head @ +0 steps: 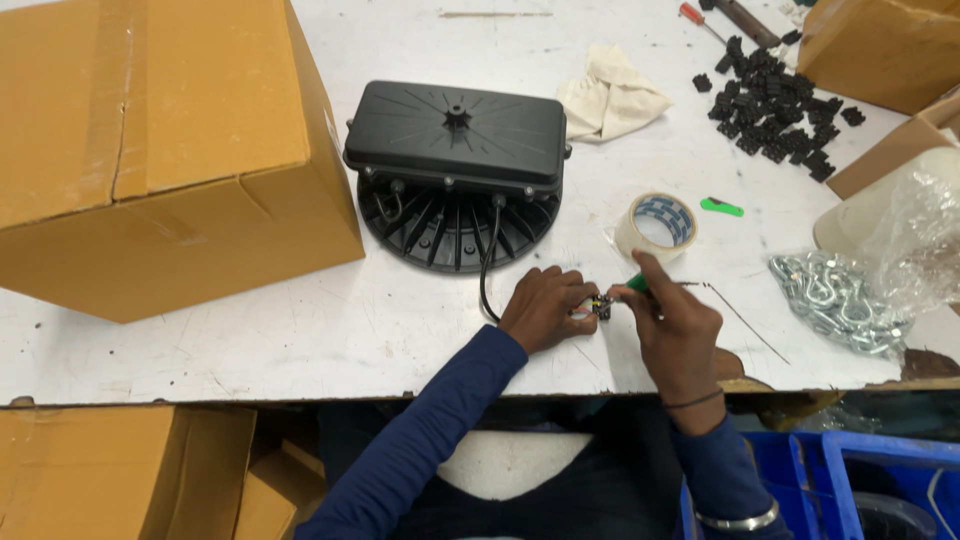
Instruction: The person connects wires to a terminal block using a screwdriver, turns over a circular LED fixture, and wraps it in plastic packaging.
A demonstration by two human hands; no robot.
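The small black connector block sits on the white desk between both hands, pinched by the left hand. From its right, the right hand, fingers clamped on a green-handled screwdriver, points the tip leftward into it; the black lamp's cable runs behind.

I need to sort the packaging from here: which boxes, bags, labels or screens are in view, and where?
Large cardboard box: far left on the table, brown, taped.
Second cardboard box: top right corner, brown.
Cardboard flap: right edge, brown.
Clear plastic bag: right edge, crumpled, above metal hooks.
Open cardboard boxes: under the table, left.
Blue bins: bottom right.
No labels or screens visible.
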